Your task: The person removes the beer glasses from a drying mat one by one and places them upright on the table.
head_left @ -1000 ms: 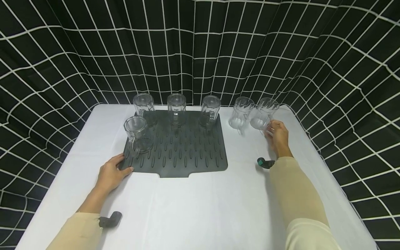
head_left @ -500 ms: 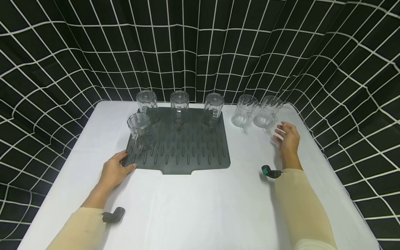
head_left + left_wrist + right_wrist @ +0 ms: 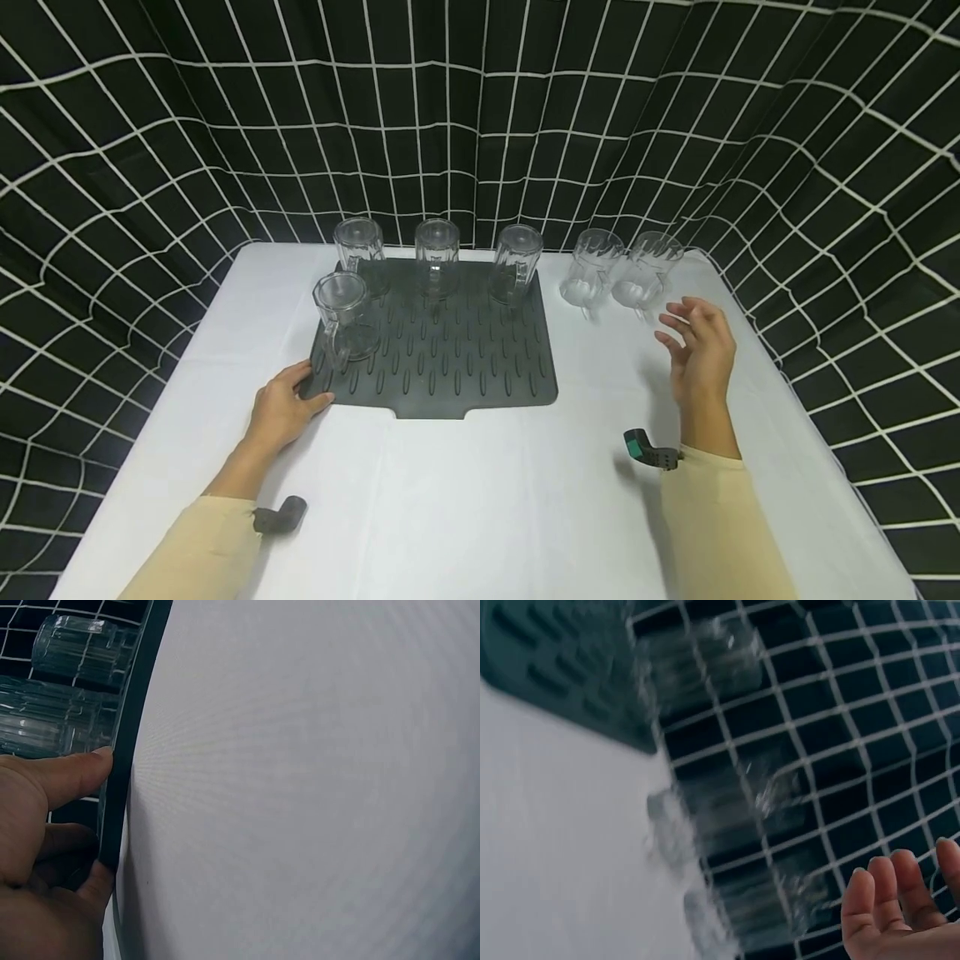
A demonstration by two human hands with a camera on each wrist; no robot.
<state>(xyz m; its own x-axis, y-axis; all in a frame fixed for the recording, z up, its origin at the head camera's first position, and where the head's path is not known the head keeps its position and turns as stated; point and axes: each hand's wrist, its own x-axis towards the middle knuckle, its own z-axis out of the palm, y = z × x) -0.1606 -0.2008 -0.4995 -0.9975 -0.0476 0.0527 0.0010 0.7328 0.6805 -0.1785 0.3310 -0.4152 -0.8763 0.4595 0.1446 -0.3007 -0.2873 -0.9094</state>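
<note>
A dark grey drying mat [image 3: 438,354] with raised ridges lies on the white table. My left hand [image 3: 285,406] rests at its front left corner, thumb on the front edge and fingers along the left edge. Nearest to this hand is a clear glass mug [image 3: 345,308], which stands on the mat. My right hand [image 3: 703,346] is raised in front of the rightmost glass mug [image 3: 648,271], apart from it, with fingers loosely bent and holding nothing. In the right wrist view its fingers [image 3: 885,892] show against the curtain.
Along the mat's back edge stand three more glass mugs [image 3: 437,258], seemingly base up. Another mug [image 3: 592,267] is close beside the rightmost one, both off the mat and seemingly rim up. A black curtain with white grid lines [image 3: 480,125] encloses the table's back and sides.
My right hand has let go of the rightmost mug and drawn back from it, rising a little. The left hand stays on the mat corner. The head view has shifted slightly.
</note>
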